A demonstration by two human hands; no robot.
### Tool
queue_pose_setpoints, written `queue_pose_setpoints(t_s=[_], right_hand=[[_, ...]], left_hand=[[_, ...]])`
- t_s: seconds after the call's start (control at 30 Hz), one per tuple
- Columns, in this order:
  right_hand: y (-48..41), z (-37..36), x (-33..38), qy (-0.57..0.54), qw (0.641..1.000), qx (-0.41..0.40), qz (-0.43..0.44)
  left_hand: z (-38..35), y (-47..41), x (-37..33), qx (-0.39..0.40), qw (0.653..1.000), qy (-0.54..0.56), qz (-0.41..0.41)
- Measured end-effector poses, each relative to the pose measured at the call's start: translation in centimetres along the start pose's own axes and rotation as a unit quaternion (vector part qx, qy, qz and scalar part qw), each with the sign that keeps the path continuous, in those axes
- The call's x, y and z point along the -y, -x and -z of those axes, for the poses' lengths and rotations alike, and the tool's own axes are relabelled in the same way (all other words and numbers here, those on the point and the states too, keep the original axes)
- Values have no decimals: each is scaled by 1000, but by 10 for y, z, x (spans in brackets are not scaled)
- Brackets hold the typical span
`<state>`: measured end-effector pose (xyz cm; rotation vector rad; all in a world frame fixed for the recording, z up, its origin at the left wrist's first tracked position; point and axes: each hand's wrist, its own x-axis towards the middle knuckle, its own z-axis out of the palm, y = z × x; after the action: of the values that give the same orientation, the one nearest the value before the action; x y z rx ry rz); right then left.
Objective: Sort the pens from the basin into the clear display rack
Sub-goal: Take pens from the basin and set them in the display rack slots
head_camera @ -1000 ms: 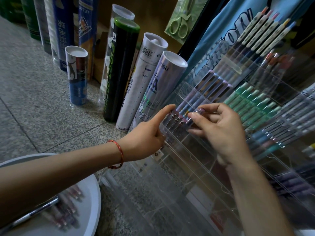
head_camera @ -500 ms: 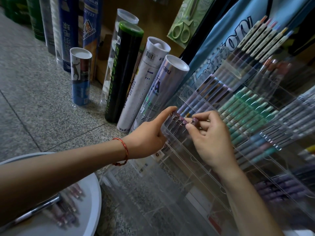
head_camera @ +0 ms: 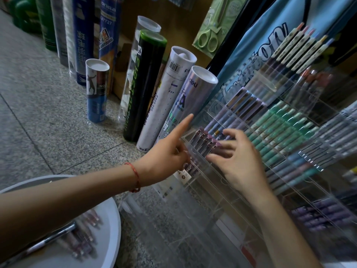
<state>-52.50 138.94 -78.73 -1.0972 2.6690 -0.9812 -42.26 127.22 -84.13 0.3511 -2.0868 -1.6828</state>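
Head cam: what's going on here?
A person is filling a clear rack with pens. The right hand hovers with fingers spread over a row of mauve pens standing in a slot at the rack's left side, and holds nothing. The left hand is at the rack's left edge, index finger straight and the others curled; whether it grips the edge is unclear. The basin at lower left holds more pens.
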Motion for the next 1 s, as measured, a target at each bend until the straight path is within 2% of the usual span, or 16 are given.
queue_pose_setpoints(t_s=[0.07,0.13,0.17,0.23,0.3,0.37,0.43,0.5,0.6,0.7,0.73,0.8,0.87,0.93,1.0], right_hand=[[6,5,13,-13,994,-71,81],[16,4,32,-57,963,-163,205],[22,-3,39,-94,950,-173,244],[37,-35,46,-190,944,-94,252],[57,-81,47,-268,943,90,175],[76,-131,40,-239,926,277,90],[88,-174,24,-186,912,365,21],[96,-204,13,-176,910,374,-43],[113,-235,5,-86,921,379,-23],[147,-250,8,-48,865,497,44],[158,-254,9,-10,845,527,90],[178,-266,5,107,819,521,214],[190,-274,-1,170,816,492,251],[192,-276,-7,177,827,479,234],[186,-271,-13,138,846,479,192]], left_hand=[[10,13,6,-38,999,14,15],[27,32,16,-63,996,2,55],[37,42,22,-74,994,-11,84],[59,66,39,-102,982,-27,159],[81,95,61,-136,957,-27,253],[99,130,85,-151,930,-61,330],[114,169,105,-148,909,-123,369],[123,204,116,-134,902,-176,371],[123,243,125,-96,896,-252,352],[112,270,136,-40,894,-306,324],[107,277,140,-13,898,-315,309],[96,288,147,51,902,-319,287],[88,294,149,101,893,-337,280],[85,297,153,134,880,-363,275],[85,297,159,160,869,-383,271]])
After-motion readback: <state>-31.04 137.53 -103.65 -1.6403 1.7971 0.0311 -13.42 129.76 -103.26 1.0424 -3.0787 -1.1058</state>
